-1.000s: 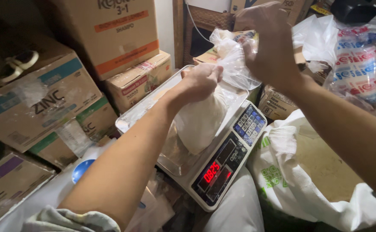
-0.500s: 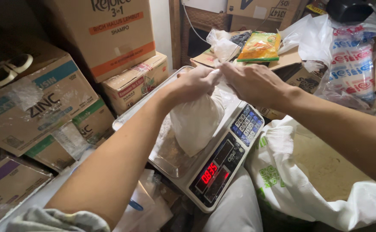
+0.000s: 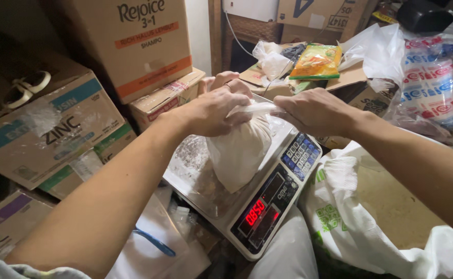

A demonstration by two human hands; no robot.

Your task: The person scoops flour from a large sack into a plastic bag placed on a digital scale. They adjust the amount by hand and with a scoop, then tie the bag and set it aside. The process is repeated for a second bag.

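Both hands, left hand [image 3: 213,109] and right hand [image 3: 312,111], pinch shut the twisted neck of a filled plastic bag [image 3: 239,150], steadying it mid-platter on the digital scale [image 3: 195,178] beside the open sack [image 3: 392,206].

boxes [image 3: 81,108] crowd left, sack [image 3: 371,227] right

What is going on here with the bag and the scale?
A person is handling a small clear plastic bag of pale powder that sits on the platform of a digital scale. The left hand and right hand both pinch the bag's twisted neck at the top. The scale's red display is lit. Beside it on the right stands a large open white sack of similar pale powder, with cardboard boxes stacked around.
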